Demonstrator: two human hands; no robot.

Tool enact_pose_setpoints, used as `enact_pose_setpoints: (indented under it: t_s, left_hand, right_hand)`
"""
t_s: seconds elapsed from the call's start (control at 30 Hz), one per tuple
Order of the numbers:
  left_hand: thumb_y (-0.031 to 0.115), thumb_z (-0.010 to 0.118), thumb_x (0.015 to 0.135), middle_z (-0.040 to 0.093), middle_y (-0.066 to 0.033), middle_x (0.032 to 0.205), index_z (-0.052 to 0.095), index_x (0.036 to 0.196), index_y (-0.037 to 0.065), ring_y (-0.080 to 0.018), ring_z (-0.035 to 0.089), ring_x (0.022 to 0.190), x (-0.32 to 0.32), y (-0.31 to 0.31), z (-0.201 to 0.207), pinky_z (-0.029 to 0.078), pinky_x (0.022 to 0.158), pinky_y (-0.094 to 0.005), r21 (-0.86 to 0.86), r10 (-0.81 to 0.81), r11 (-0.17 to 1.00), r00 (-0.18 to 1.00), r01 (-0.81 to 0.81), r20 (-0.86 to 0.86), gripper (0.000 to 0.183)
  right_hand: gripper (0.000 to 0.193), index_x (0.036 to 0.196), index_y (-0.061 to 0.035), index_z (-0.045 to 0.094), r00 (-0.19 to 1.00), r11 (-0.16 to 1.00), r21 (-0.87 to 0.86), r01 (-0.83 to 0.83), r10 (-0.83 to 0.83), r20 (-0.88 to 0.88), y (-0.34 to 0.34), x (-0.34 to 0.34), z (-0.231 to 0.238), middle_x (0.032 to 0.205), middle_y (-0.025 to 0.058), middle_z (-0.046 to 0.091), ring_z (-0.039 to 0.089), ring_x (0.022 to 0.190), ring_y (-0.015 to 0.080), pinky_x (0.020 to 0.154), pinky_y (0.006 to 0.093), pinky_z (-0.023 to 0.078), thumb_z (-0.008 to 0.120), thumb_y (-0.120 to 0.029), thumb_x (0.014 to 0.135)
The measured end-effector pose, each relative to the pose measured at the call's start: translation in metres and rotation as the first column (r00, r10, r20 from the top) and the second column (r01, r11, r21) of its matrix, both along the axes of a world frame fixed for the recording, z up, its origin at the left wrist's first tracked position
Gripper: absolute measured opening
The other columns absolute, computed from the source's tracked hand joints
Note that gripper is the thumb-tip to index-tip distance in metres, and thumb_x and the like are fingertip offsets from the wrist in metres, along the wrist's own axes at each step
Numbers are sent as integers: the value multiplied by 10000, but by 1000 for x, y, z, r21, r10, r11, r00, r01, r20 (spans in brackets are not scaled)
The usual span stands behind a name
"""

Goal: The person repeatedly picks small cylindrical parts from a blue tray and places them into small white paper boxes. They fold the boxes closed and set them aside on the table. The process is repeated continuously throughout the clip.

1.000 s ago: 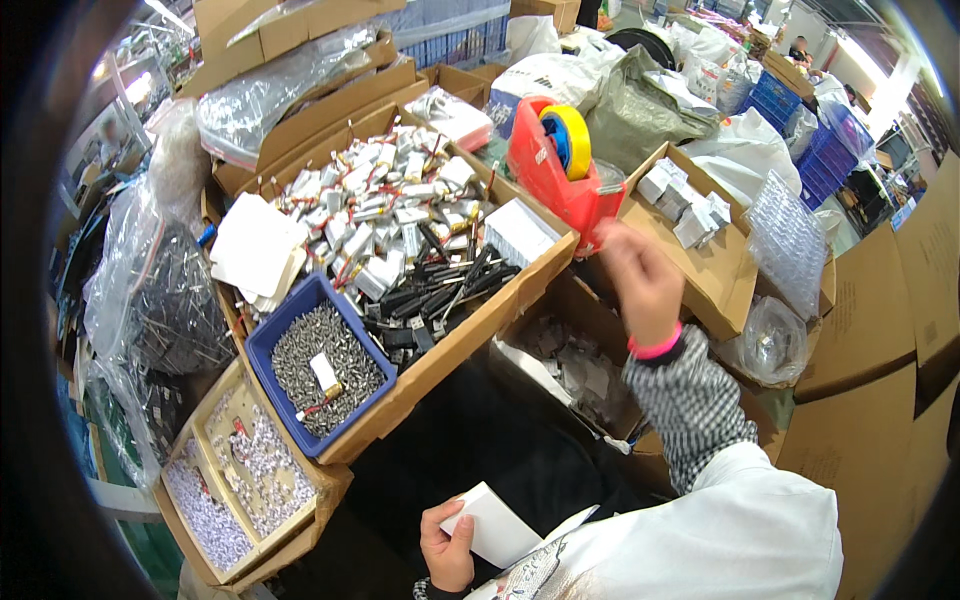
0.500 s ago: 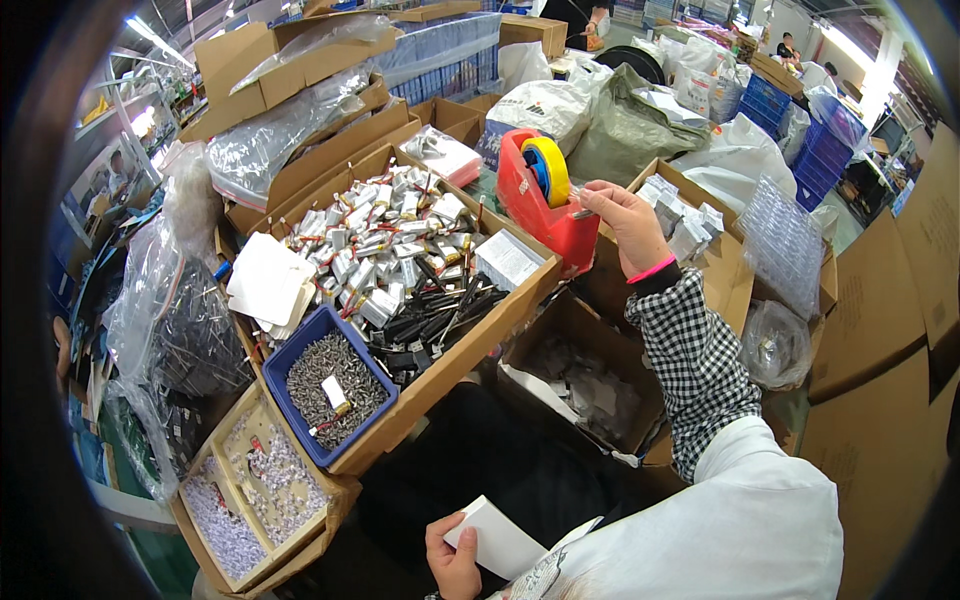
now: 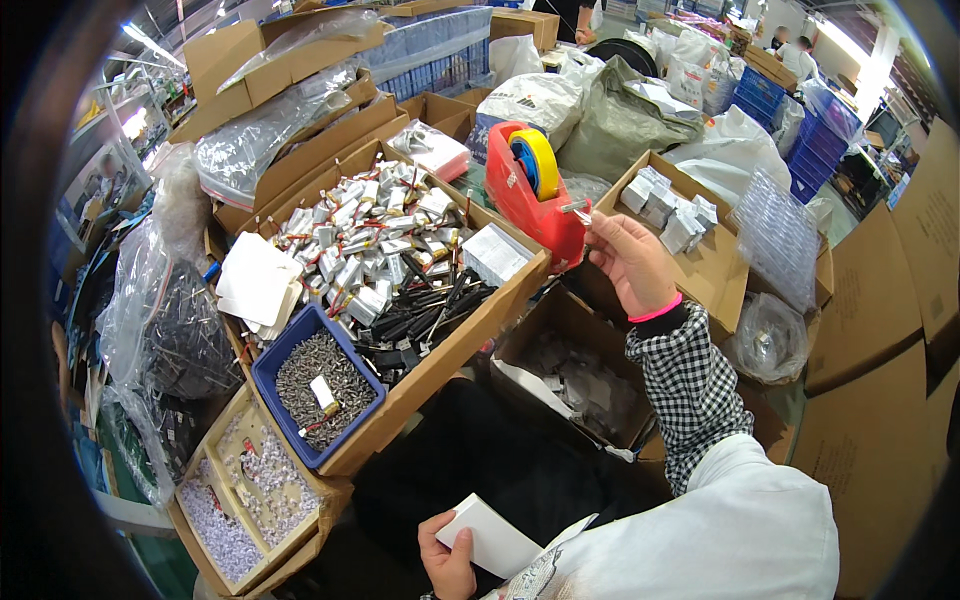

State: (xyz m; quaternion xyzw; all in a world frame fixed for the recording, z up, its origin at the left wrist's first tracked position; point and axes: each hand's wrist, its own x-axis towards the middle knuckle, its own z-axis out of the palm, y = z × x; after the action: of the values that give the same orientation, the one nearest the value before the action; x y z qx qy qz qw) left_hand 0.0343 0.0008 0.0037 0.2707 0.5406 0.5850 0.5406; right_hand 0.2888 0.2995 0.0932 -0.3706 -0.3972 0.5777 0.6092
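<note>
left hand [image 3: 448, 562] holds box [image 3: 492, 538]; right hand [image 3: 632, 262] pinches tape [image 3: 583, 214]; sack [image 3: 535, 106] printed.

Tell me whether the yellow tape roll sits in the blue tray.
No, the yellow tape roll is mounted in the red tape dispenser, near the right hand.

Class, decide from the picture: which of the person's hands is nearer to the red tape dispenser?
Right. The right hand is close beside the red tape dispenser, at its cutting end; the left hand is well below it in the picture, holding a flat white item.
</note>
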Motion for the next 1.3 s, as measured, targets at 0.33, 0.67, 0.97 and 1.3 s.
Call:
enact_pose_setpoints:
  t_s: [0.33, 0.67, 0.97, 1.3]
  left_hand:
    - [-50, 537, 873, 551, -127, 1122, 455, 1204, -12, -183, 533, 1021, -13, 2, -1, 411, 931, -313, 68, 92, 994, 988, -84, -125, 343]
    - [70, 634, 852, 645, -118, 952, 548, 1136, 17, -155, 617, 802, -13, 5, -4, 497, 715, -268, 21, 85, 996, 828, -88, -554, 302]
    - [56, 609, 827, 621, -155, 1037, 505, 1199, 64, -246, 644, 816, -9, -3, 18, 509, 681, -307, -26, 15, 999, 807, -37, -591, 387]
    - [64, 608, 809, 609, -204, 1061, 441, 1234, 67, -351, 648, 876, -8, -4, 23, 525, 718, -374, -21, 12, 999, 781, -31, -624, 457]
  right_hand:
    - [171, 917, -81, 577, 912, 979, -176, -98, 18, -409, 3, -27, -32, 859, 25, 639, 596, 762, 120, 685, 243, 505, 642, -237, 891]
    - [109, 899, -55, 547, 729, 614, -417, -670, 650, -216, -140, -95, -69, 820, 79, 610, 588, 721, 149, 671, 261, 495, 550, -157, 940]
    - [137, 931, -37, 576, 641, 411, -530, -741, 667, -379, -199, -134, -73, 882, 60, 639, 595, 752, 122, 694, 254, 494, 558, -172, 941]
    - [202, 939, -15, 617, 625, 362, -568, -739, 682, -379, -199, -138, -64, 854, 50, 639, 580, 723, 101, 696, 241, 483, 581, -213, 932]
